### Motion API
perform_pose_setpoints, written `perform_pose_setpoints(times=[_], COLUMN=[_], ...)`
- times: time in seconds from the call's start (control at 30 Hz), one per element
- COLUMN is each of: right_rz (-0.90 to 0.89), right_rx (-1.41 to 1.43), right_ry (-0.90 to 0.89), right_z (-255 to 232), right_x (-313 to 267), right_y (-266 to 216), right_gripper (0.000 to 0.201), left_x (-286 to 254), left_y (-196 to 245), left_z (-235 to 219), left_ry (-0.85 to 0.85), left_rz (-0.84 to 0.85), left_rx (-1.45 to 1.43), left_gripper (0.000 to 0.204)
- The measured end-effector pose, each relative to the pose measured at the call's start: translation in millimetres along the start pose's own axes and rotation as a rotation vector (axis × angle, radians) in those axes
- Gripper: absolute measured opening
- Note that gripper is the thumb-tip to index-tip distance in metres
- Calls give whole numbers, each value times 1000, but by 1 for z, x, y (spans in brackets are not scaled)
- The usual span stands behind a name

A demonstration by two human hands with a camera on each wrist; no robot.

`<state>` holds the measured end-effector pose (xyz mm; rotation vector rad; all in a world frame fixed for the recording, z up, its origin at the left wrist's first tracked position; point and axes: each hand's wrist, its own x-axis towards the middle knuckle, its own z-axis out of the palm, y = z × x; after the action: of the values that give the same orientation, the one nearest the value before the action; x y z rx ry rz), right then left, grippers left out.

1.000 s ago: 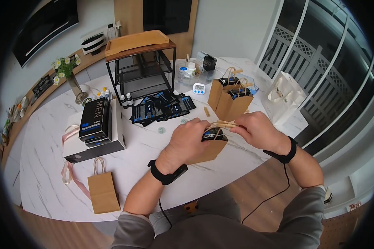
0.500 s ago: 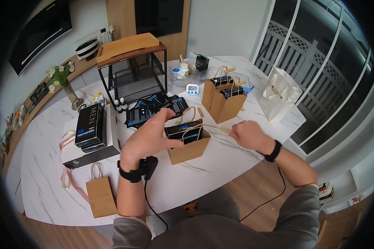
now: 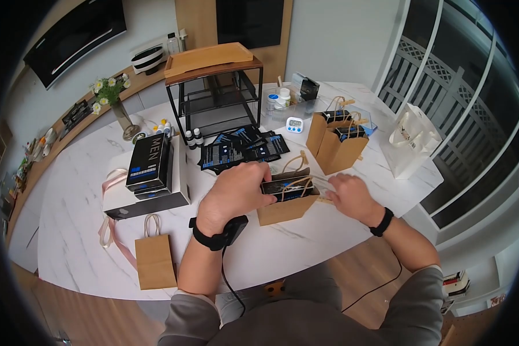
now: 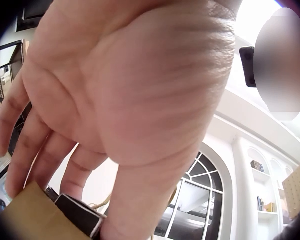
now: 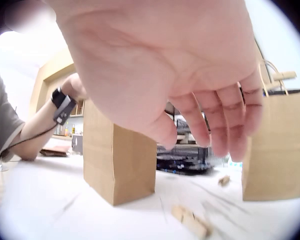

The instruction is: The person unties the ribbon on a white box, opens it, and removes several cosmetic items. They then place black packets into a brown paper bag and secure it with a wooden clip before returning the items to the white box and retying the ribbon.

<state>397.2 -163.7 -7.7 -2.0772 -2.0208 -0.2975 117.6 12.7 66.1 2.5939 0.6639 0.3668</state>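
Observation:
Upright on the table stands a brown paper bag (image 3: 288,210) with black boxes (image 3: 288,187) inside and its twisted handles up. My left hand (image 3: 234,193) grips the bag's left side, thumb in front and fingers behind; the left wrist view shows the hand (image 4: 120,90) around the bag's edge (image 4: 40,215). To the right of the bag, my right hand (image 3: 354,198) hovers low with relaxed fingers, holding nothing. Beneath it a wooden clothespin (image 5: 191,221) lies on the table.
Two filled brown bags (image 3: 335,147) stand behind at the right, a white bag (image 3: 412,141) beyond. Black packets (image 3: 242,149) lie before the rack (image 3: 213,98). Black MEN boxes (image 3: 150,164) and a flat paper bag (image 3: 155,262) are at left.
The left hand let go of the bag's handles, drew left, then took the bag's side. My right hand moved off the handles with a clothespin and released it on the table.

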Motion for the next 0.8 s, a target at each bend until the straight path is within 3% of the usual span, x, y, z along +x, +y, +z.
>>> perform_pose_setpoints(times=[0.03,0.1,0.2,0.3,0.33,0.4,0.5,0.67,0.8], right_rz=[-3,-118,-239,-292,-290,-282,-279,-205,-153], right_rx=[3,230,454,483,481,391,411,557,649], right_ry=[-2,183,208,147,146,-66,-105,2,143], right_z=[-17,-47,-62,-61,-60,-58,-49,-49,-67], right_x=[5,17,31,42,45,48,52,55,56], right_y=[-7,-25,-43,-50,-50,-50,-51,-54,-59], right_gripper=[20,20,22,27,27,29,31,30,30], left_x=[0,4,9,12,11,11,11,12,19], left_y=[-2,-5,1,3,4,3,-1,-7,-43], left_z=[3,10,18,29,31,30,25,3,-2], left_ry=[-28,-78,-105,-96,-76,-69,-78,-124,-203], left_rz=[26,62,113,147,166,166,150,64,100], left_rx=[32,65,76,47,35,30,3,-108,-346], left_gripper=[40,41,40,37,36,38,41,58,62])
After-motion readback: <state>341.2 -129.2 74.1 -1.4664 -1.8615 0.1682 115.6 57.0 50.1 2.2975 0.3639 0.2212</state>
